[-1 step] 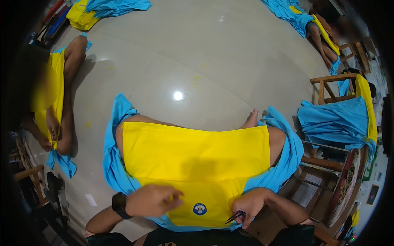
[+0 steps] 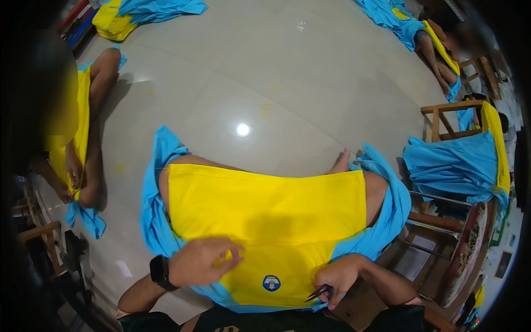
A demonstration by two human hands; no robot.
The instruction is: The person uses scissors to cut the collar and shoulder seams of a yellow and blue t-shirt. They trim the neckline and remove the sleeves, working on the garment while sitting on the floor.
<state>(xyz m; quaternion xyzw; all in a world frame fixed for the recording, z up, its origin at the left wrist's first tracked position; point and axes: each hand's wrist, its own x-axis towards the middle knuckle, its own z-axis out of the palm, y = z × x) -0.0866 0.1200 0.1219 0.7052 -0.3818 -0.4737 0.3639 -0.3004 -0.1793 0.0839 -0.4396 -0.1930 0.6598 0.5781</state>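
Spread over my lap is a yellow and light blue garment, with a small round blue and white emblem on its yellow part. My right hand is closed around small dark thread snips, their blades pointing left over the yellow cloth near the lower edge. Left of the emblem, my left hand hovers above the cloth with its fingers curled together in a pinch. Motion smears those fingertips, and anything between them cannot be made out. A dark watch is on my left wrist.
Co-workers sit on the tiled floor at left and far right, with similar garments over their legs. More blue and yellow garments hang on a wooden stool at right. Beside it stands a red-edged padded seat. Another cloth pile lies far left.
My left hand has shifted slightly up and left, away from the emblem. My right hand keeps its place with the snips. The whole view has moved very slightly.
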